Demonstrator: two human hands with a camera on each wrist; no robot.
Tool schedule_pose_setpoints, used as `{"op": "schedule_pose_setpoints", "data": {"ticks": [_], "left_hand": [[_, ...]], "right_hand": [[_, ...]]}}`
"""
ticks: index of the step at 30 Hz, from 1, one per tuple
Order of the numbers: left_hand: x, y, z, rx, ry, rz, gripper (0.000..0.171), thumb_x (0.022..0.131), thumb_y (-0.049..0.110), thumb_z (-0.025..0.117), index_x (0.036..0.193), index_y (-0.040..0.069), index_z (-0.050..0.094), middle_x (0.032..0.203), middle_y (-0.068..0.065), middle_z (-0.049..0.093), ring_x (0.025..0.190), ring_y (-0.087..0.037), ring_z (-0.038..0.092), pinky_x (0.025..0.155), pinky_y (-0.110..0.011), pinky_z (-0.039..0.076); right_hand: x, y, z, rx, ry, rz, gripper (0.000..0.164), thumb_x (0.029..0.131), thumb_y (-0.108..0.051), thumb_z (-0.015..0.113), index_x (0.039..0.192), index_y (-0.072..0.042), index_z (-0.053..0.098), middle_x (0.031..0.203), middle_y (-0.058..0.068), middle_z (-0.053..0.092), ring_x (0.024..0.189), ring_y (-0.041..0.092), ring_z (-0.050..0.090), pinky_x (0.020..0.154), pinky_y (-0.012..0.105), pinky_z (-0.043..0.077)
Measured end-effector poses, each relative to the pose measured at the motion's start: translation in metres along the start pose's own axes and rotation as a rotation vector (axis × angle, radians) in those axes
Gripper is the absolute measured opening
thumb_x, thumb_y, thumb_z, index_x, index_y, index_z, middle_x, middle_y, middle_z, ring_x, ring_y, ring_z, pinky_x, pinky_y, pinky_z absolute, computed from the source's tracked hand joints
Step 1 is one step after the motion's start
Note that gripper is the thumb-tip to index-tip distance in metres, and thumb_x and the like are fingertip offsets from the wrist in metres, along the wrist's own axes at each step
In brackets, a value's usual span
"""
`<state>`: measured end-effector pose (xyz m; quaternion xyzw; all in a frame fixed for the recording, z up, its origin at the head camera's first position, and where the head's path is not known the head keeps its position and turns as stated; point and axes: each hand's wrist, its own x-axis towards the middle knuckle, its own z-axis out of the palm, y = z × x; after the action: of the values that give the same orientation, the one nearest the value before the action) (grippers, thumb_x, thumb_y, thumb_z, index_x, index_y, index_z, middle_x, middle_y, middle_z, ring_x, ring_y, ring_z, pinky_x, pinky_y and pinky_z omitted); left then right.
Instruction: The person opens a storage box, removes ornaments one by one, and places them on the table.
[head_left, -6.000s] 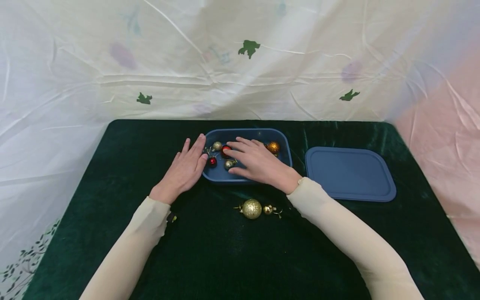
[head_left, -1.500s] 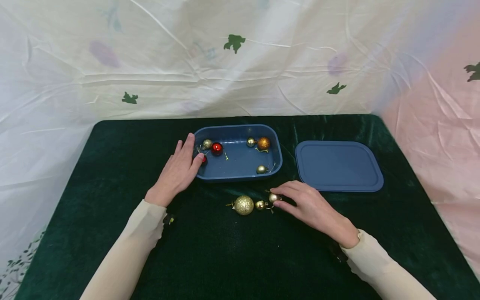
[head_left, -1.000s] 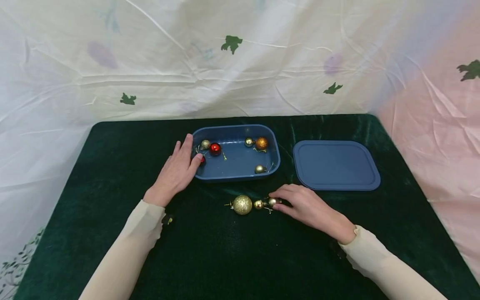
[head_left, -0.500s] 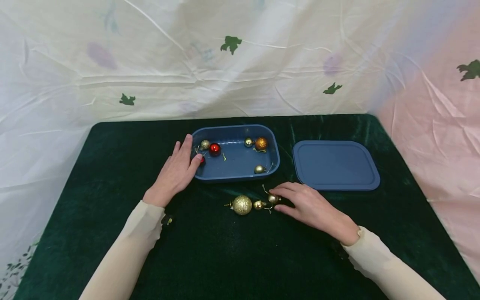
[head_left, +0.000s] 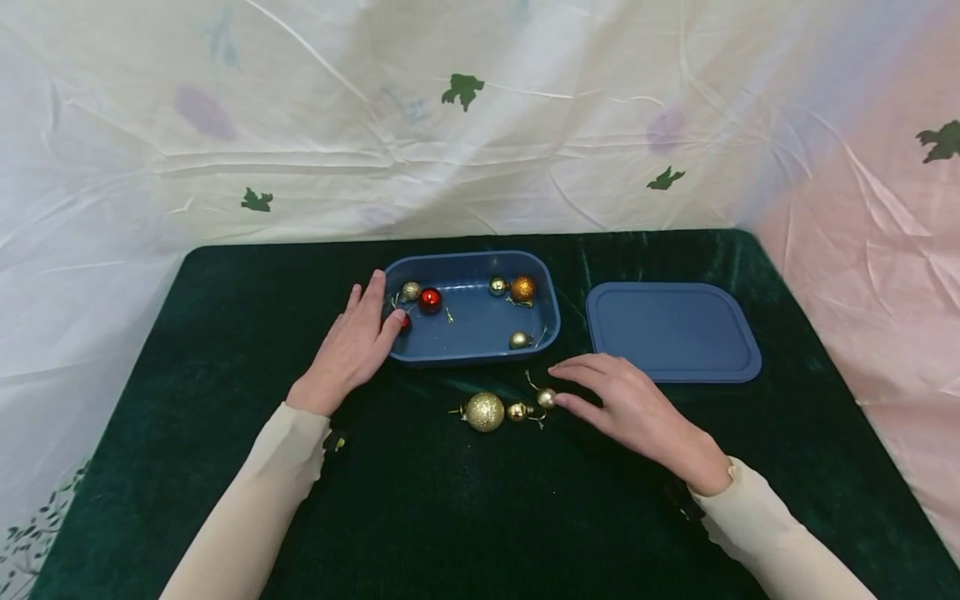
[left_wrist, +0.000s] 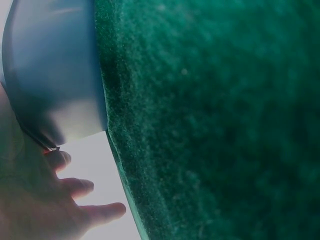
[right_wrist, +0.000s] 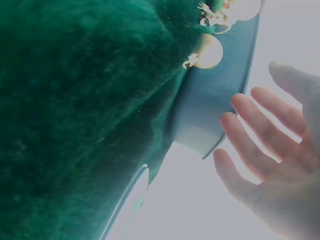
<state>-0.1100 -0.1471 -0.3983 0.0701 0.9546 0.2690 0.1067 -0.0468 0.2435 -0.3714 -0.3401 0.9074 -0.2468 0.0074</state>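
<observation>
My left hand (head_left: 347, 350) lies with extended fingers along the left end of a blue box (head_left: 465, 357), thumb over its rim. Inside the box are a shiny red bauble (head_left: 430, 300), a smaller red one partly hidden by the thumb, an orange glitter bauble (head_left: 522, 288) and several small gold ones. In front of the box, a row holds a large gold glitter bauble (head_left: 484, 412), a small shiny gold bauble (head_left: 517, 412) and a small matte gold bauble (head_left: 547, 398). Just right of that last bauble hovers my right hand (head_left: 637, 408); its fingers are spread, holding nothing, in the right wrist view.
A flat blue lid (head_left: 675, 333) lies right of the box. Dark green velvet cloth (head_left: 480, 517) covers the table. Behind it hangs a pale patterned curtain (head_left: 337, 125).
A small matte gold bauble has joined the row's right end. My right hand came from the box, adjusted this bauble, let go and drew slightly right. My left hand stays at the box.
</observation>
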Motion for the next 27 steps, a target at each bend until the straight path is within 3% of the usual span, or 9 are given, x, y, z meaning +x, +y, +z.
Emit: {"op": "schedule_pose_setpoints", "data": {"ticks": [15, 27], "left_hand": [[-0.001, 0.0, 0.001, 0.0, 0.007, 0.003, 0.077, 0.11, 0.053, 0.027, 0.167, 0.013, -0.006, 0.174, -0.011, -0.001, 0.158, -0.041, 0.0, 0.12, -0.069, 0.014], [-0.001, 0.001, -0.001, 0.005, -0.003, -0.013, 0.077, 0.11, 0.054, 0.027, 0.166, 0.015, -0.008, 0.174, -0.009, -0.003, 0.158, -0.041, -0.001, 0.121, -0.068, 0.013]], "right_hand": [[0.024, 0.0, -0.005, 0.064, 0.22, -0.026, 0.03, 0.095, -0.018, 0.078, 0.124, -0.012, 0.075, 0.122, 0.004, 0.072, 0.113, 0.022, 0.067, 0.093, 0.049, 0.055], [0.046, 0.011, -0.003, 0.11, 0.282, 0.03, 0.028, 0.097, -0.017, 0.075, 0.124, -0.01, 0.074, 0.124, 0.009, 0.071, 0.112, 0.026, 0.067, 0.089, 0.05, 0.056]]}}
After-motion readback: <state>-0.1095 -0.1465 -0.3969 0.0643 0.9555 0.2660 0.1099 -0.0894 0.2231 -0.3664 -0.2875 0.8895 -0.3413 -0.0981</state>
